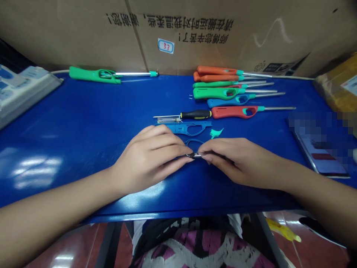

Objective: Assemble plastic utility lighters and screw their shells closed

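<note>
Patterned clothing (203, 249) lies nearest, below the front edge of the blue, glossy tabletop (240, 203). Above the tabletop, between both hands, is a small part (196, 155): short, slim, black toward the left and bright metallic toward the right; finer detail is hidden. Fingers of the left hand (152, 158) pinch its black end, the gap closed to the part's thickness. Fingers of the right hand (242, 160) pinch the metallic end equally tightly. Contact between part and tabletop cannot be determined.

Beyond the hands lie a turquoise trigger piece (216, 133), curved and pointed, and a blue handle shell (182, 128) with an oval finger opening, partly covered by the left hand. Next come a clear tube (169, 120) and a black-and-yellow screwdriver (196, 114), its handle end beside a red lighter (234, 112). Farthest stands a cardboard box (83, 33).
</note>
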Demonstrator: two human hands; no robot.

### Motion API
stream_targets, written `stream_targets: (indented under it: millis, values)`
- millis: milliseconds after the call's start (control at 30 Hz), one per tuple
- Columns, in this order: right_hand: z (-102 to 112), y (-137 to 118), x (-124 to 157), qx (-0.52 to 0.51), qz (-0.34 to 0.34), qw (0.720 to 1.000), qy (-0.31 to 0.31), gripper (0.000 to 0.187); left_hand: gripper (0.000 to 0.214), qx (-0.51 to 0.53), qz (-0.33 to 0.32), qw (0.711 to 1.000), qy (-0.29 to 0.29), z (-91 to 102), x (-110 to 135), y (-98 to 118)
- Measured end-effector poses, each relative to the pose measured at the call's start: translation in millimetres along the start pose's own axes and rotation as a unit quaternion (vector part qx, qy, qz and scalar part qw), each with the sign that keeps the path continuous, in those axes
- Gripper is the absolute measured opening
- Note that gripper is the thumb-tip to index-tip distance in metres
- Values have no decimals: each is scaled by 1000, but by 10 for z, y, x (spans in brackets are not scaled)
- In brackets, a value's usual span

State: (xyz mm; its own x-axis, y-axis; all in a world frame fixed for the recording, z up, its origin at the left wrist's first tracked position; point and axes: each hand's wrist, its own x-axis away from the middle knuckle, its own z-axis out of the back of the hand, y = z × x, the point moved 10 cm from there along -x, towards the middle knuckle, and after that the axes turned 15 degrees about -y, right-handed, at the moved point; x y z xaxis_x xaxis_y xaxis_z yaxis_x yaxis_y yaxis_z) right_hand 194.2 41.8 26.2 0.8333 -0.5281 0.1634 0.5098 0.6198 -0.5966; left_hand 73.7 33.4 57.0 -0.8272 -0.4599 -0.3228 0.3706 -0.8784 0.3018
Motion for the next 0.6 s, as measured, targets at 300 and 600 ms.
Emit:
stream_targets:
  millis: [300,600]
  values:
    - [-49,-42,-17,59,1,998,-2,28,14,-7,-12,1000,8,-2,-5,31]
    - [-30,-88,2,107,7,994,10,27,11,4,-3,1000,8,-9,-6,17]
